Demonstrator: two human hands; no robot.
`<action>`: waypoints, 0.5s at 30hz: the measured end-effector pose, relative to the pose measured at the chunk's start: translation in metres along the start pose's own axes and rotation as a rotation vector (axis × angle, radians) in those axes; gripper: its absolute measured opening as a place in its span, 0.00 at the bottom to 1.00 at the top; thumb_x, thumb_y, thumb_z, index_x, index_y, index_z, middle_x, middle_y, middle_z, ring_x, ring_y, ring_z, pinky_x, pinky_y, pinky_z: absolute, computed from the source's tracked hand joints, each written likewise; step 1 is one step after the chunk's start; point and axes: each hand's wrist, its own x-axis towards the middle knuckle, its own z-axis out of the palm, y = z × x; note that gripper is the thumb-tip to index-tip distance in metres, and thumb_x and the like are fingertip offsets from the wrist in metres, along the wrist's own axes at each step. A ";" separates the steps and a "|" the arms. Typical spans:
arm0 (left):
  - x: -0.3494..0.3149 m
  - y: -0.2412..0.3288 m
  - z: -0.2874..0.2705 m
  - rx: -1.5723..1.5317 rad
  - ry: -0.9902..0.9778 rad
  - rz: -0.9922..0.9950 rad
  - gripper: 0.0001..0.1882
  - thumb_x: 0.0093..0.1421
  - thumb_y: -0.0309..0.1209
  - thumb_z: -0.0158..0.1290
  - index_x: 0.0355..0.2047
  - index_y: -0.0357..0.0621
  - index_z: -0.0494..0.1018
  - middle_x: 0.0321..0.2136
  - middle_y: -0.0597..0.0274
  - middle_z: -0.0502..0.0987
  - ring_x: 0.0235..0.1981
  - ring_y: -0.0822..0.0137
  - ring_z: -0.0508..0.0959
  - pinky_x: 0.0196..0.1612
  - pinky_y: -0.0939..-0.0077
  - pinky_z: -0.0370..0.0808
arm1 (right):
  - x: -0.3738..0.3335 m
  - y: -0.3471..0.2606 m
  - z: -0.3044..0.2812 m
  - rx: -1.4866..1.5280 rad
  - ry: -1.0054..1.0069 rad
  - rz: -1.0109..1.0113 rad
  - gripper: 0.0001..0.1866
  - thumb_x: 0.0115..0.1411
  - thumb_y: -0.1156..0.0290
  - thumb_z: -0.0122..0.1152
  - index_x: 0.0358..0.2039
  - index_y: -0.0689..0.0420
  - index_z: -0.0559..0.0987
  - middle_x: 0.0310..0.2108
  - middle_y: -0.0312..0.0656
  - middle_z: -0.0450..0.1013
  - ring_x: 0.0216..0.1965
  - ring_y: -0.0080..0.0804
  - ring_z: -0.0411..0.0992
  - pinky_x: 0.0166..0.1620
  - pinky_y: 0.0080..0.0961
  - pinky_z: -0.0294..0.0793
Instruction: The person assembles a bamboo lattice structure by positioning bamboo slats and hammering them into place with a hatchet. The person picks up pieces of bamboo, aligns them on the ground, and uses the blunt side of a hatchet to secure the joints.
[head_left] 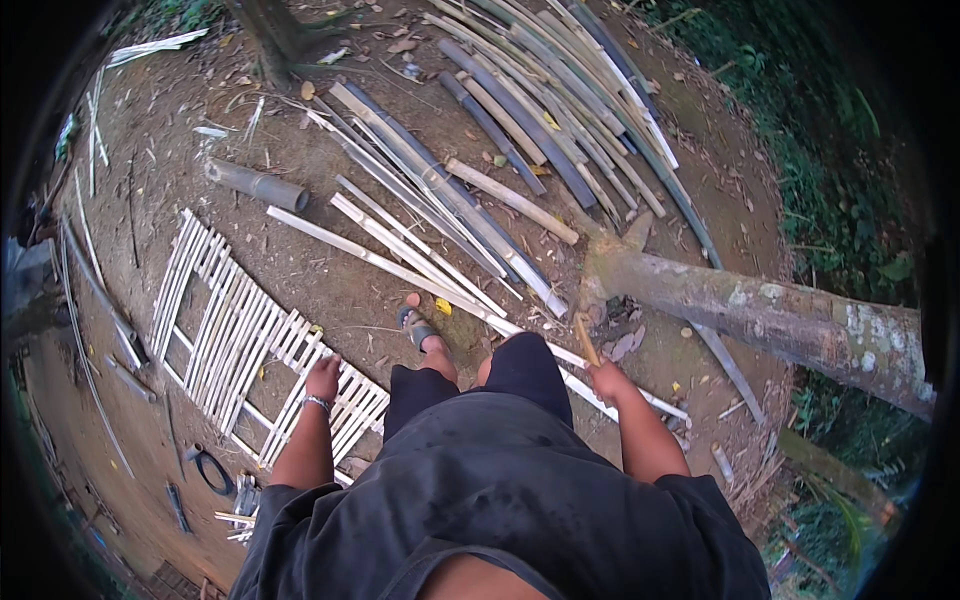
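Beside the slatted panel [250, 320]: the person stands to its right on bare brown ground scattered with dry leaves, a sandal [416, 325] showing just off the panel's right-hand edge.
Left hand [322, 378]: above the panel's right-hand edge, with a bracelet [317, 401] at the wrist; the grip looks loosely curled, but I cannot tell how far, whether it has hold of anything, or whether it touches the slats.
Right hand [604, 382]: well to the right of the panel, past the person's knees; its grip is wrapped round one end of a brown wooden piece.
Wooden piece [586, 340]: right of the panel, slim, tilted, its free end pointing away from the person; the hand covers the rest.
Panel slats: pale and narrow, laid side by side across long rails, with a few wide gaps between groups.
Long pale strip [390, 267]: right of the panel, running slantwise past the person's legs.
Bamboo tube [258, 185]: just beyond the panel's far end, thick and short.
Pole pile [570, 110]: beyond the panel and to its right, green, grey and tan lengths lying roughly alongside one another.
Tree trunk [770, 315]: far right of the panel.
Black ring [212, 472]: left of the panel, on the ground.
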 end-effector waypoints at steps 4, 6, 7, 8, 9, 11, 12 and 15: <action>0.012 0.067 0.014 -0.169 0.015 0.036 0.22 0.64 0.44 0.57 0.47 0.35 0.78 0.34 0.61 0.81 0.33 0.71 0.77 0.42 0.75 0.74 | -0.007 -0.004 -0.019 0.250 0.132 0.004 0.24 0.68 0.55 0.52 0.53 0.62 0.71 0.22 0.43 0.73 0.18 0.32 0.70 0.22 0.36 0.69; 0.021 0.071 0.025 -0.064 -0.028 0.045 0.21 0.64 0.43 0.57 0.47 0.36 0.79 0.34 0.61 0.81 0.34 0.71 0.77 0.42 0.75 0.74 | -0.011 -0.011 -0.040 0.287 0.139 0.006 0.23 0.68 0.57 0.52 0.55 0.60 0.70 0.20 0.40 0.70 0.17 0.31 0.68 0.21 0.34 0.67; 0.024 0.073 0.034 -0.012 -0.053 0.047 0.21 0.64 0.43 0.57 0.47 0.36 0.79 0.34 0.61 0.81 0.34 0.71 0.77 0.42 0.75 0.74 | -0.011 -0.011 -0.051 0.281 0.143 0.014 0.21 0.68 0.57 0.52 0.55 0.59 0.70 0.20 0.38 0.69 0.16 0.30 0.67 0.20 0.33 0.67; 0.027 0.074 0.043 0.077 -0.081 0.031 0.22 0.64 0.44 0.57 0.47 0.37 0.79 0.35 0.60 0.82 0.35 0.70 0.78 0.42 0.74 0.74 | -0.008 -0.008 -0.063 0.271 0.146 0.023 0.20 0.69 0.58 0.52 0.54 0.58 0.70 0.19 0.37 0.67 0.16 0.29 0.66 0.19 0.33 0.66; 0.029 0.076 0.054 0.164 -0.108 0.013 0.23 0.64 0.45 0.57 0.47 0.37 0.79 0.36 0.58 0.83 0.36 0.69 0.79 0.43 0.72 0.74 | 0.008 0.013 -0.069 0.315 0.113 0.037 0.18 0.69 0.59 0.52 0.51 0.58 0.70 0.19 0.38 0.67 0.16 0.29 0.66 0.18 0.33 0.66; 0.031 0.088 0.074 0.294 -0.098 0.039 0.24 0.63 0.47 0.56 0.45 0.37 0.80 0.38 0.52 0.83 0.42 0.61 0.82 0.48 0.67 0.74 | 0.011 0.008 -0.086 0.315 0.123 0.059 0.17 0.69 0.59 0.52 0.49 0.58 0.71 0.19 0.38 0.67 0.15 0.29 0.66 0.18 0.32 0.66; 0.031 0.103 0.082 0.387 -0.149 -0.020 0.24 0.63 0.47 0.55 0.45 0.38 0.80 0.42 0.48 0.82 0.47 0.55 0.81 0.52 0.65 0.74 | 0.016 0.006 -0.095 0.314 0.126 0.058 0.16 0.69 0.59 0.52 0.47 0.58 0.71 0.19 0.38 0.67 0.15 0.30 0.66 0.18 0.32 0.66; 0.034 0.123 0.135 0.417 -0.123 0.113 0.21 0.64 0.44 0.57 0.45 0.36 0.80 0.43 0.49 0.83 0.46 0.59 0.82 0.52 0.68 0.74 | 0.054 0.009 -0.125 0.285 0.101 0.075 0.14 0.69 0.60 0.51 0.44 0.59 0.71 0.19 0.39 0.68 0.14 0.31 0.66 0.18 0.33 0.67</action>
